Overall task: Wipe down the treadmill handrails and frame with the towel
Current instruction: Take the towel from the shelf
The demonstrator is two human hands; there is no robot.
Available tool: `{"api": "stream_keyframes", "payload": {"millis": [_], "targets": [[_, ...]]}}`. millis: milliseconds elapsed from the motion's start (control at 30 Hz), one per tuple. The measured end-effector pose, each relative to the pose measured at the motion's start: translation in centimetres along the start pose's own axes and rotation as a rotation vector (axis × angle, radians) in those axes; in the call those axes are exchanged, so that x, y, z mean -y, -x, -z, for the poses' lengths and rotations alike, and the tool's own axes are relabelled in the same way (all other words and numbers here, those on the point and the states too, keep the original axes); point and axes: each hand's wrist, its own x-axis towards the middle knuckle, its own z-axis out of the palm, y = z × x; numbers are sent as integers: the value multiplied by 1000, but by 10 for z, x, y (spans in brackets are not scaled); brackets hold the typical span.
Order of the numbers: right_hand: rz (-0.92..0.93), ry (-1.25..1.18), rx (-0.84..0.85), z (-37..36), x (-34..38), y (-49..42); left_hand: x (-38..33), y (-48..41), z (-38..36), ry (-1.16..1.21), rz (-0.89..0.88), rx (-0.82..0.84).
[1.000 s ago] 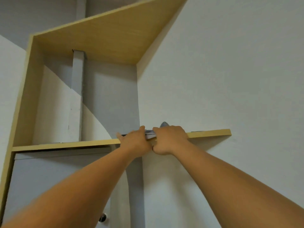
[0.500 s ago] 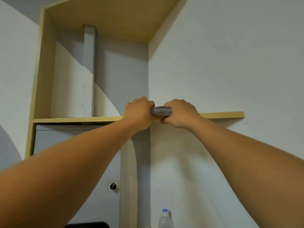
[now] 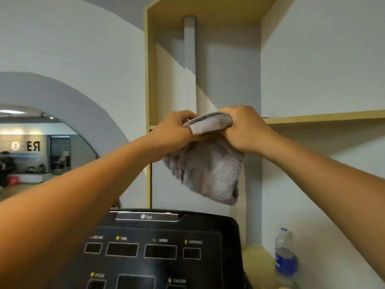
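Above the top edge of the glossy black treadmill console [image 3: 166,224], in front of the pale wooden shelf [image 3: 323,117], I hold the grey terry-cloth towel [image 3: 208,170] up in the air between both hands. My left hand [image 3: 177,130] has its fingers curled in and pinches the left end of the folded upper edge. My right hand [image 3: 245,130] wraps fingers and thumb round the right end, so neither hand is free. Below my knuckles the rest of the cloth hangs in a thick, rumpled fold, apart from the console beneath it.

I judge it light, soft and quite limp: it holds no shape of its own and drapes wherever I let go. The looped pile looks rough enough to grip well, so it should not slip, and nothing about it can break. For wiping I would gather it into a pad in one palm, loose corners tucked in so they do not trail over the console's smooth face and its dark display windows. The handrails are out of view.

A clear plastic water bottle [image 3: 285,255] with a blue label stands on a light wooden ledge [image 3: 256,261] just beside the console's right edge.
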Motion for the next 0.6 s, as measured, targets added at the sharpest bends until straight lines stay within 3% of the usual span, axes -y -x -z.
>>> {"api": "stream_keyframes", "payload": {"millis": [100,333,600], "targets": [[57,-128,75,-45,51,3,21,51,46,8,115,31],[86,-527,308,-139,205,35,63,201,165,-182,330,-71],[68,-1005,626,-243,399,126,114,412,299,-400,532,-272]]}}
